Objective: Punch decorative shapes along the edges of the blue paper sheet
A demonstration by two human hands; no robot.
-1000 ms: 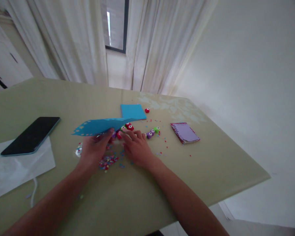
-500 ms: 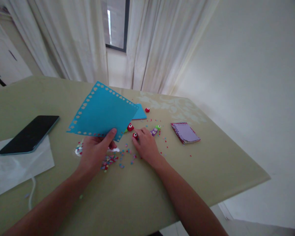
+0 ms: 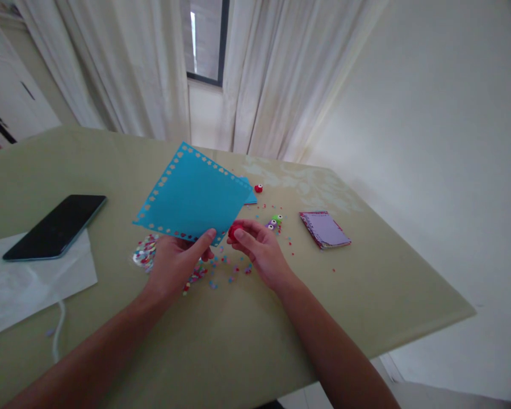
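My left hand (image 3: 179,258) pinches a blue sheet of paper (image 3: 196,196) near its lower corner, thumb on top, and holds it tilted above the table. Small cut-out shapes run along the sheet's edges. In my right hand (image 3: 259,250) is a small red paper punch (image 3: 235,232), gripped between thumb and fingers right beside the sheet's lower right corner. Whether the punch touches the paper, I cannot tell. Just beyond the right hand sit a purple punch (image 3: 271,225) and a green punch (image 3: 277,218). Farther back stands another red punch (image 3: 259,188).
Paper confetti (image 3: 196,275) lies scattered below the hands, with a clear packet of confetti (image 3: 145,253) at left. A stack of purple paper (image 3: 325,229) is on the right. On the left, a phone (image 3: 55,227) rests over a white sheet (image 3: 79,267). More blue paper (image 3: 251,197) lies behind.
My right hand has lifted the red punch from the table and brought it to the corner of the blue sheet. In the picture, the sheet and left hand sit slightly farther right.
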